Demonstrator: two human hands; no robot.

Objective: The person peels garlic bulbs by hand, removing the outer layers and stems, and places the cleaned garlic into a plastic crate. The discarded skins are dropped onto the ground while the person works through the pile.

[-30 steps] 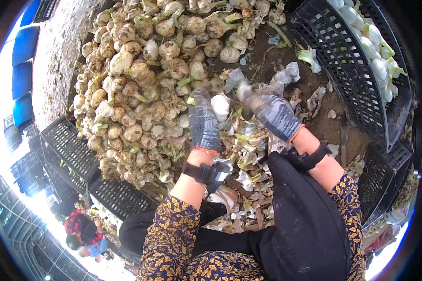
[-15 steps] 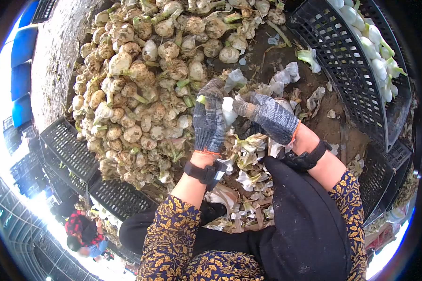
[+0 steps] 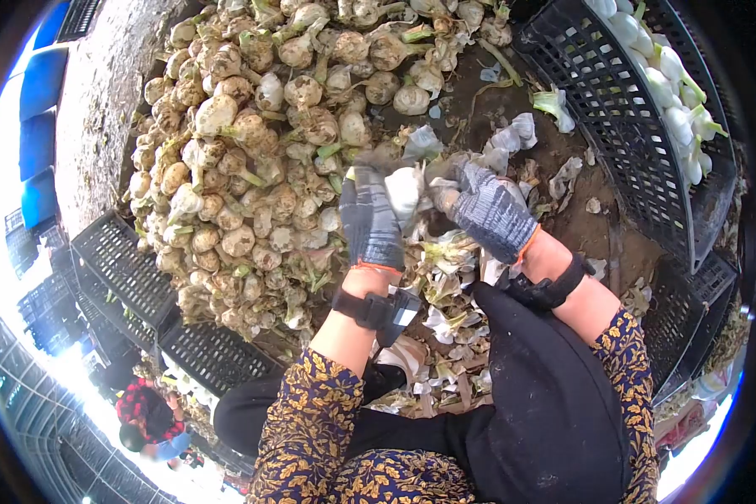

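Note:
Between my gloved hands is a white garlic bulb (image 3: 405, 190), its skin smooth and pale. My left hand (image 3: 371, 217), in a grey knit glove, is closed around the bulb's left side, with a bit of green stem showing by the fingers. My right hand (image 3: 484, 210) has its fingers curled together just right of the bulb; blur and the glove hide what is in them. Loose papery peelings (image 3: 449, 260) lie beneath both hands. Beyond my left hand rises a large heap of dirty, unpeeled garlic bulbs (image 3: 252, 168).
A black crate (image 3: 601, 101) at the upper right holds clean white garlic (image 3: 676, 109). More black crates (image 3: 126, 260) stand at the left, others (image 3: 680, 319) at the right. A person in a red checked shirt (image 3: 139, 403) sits at the lower left. Husks litter the soil.
The garlic bulb has turned and shows more of its white side. My left wrist has rotated a little, and my right hand has shifted slightly away from the bulb.

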